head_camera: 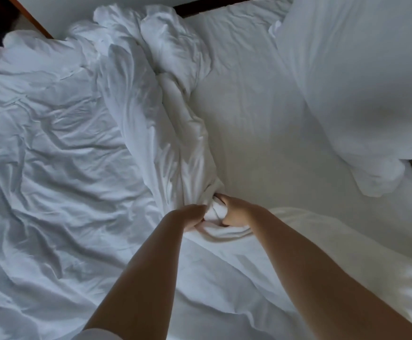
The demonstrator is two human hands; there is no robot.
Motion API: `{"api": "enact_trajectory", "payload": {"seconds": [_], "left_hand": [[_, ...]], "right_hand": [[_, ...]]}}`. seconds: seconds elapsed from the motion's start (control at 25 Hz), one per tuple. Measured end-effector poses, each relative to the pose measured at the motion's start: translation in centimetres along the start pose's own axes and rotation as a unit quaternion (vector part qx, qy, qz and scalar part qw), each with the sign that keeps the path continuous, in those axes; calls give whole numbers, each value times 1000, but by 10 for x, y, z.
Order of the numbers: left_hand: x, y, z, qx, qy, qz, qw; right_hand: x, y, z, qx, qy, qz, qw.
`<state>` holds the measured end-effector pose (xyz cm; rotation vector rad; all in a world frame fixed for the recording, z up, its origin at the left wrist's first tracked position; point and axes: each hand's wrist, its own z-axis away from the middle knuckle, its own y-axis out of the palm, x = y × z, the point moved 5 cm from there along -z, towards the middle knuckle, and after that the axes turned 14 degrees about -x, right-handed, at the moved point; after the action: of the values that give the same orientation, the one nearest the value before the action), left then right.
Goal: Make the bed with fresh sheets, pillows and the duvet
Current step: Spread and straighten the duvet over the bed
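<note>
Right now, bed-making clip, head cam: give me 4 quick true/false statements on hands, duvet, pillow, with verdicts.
1. Both hands grip the same bunched part of the duvet. True: the left hand and right hand hold it close together.
2. The pillow lies at the left of the view. False: it lies at the upper right.
3. The duvet is spread flat over the whole bed. False: it is crumpled at the left, and the bare sheet shows in the middle.
4. The pillow is apart from both hands. True.
</note>
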<state>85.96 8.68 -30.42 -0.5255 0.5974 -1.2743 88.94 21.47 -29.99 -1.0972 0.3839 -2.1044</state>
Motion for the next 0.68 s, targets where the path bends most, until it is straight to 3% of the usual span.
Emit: {"api": "enact_trajectory", "payload": {"seconds": [0.12, 0.28, 0.52, 0.68], "left_hand": [[-3, 1, 5, -1, 13, 46, 999], [-1, 7, 11, -20, 56, 22, 998], [-9, 15, 12, -14, 95, 15, 995], [-34, 22, 11, -13, 130, -60, 990]], "right_hand": [[-9, 2, -1, -14, 13, 2, 1000], [-18, 14, -6, -28, 58, 64, 996], [-26, 1, -7, -105, 16, 87, 991], [-36, -29, 3, -157, -5, 108, 982]]}}
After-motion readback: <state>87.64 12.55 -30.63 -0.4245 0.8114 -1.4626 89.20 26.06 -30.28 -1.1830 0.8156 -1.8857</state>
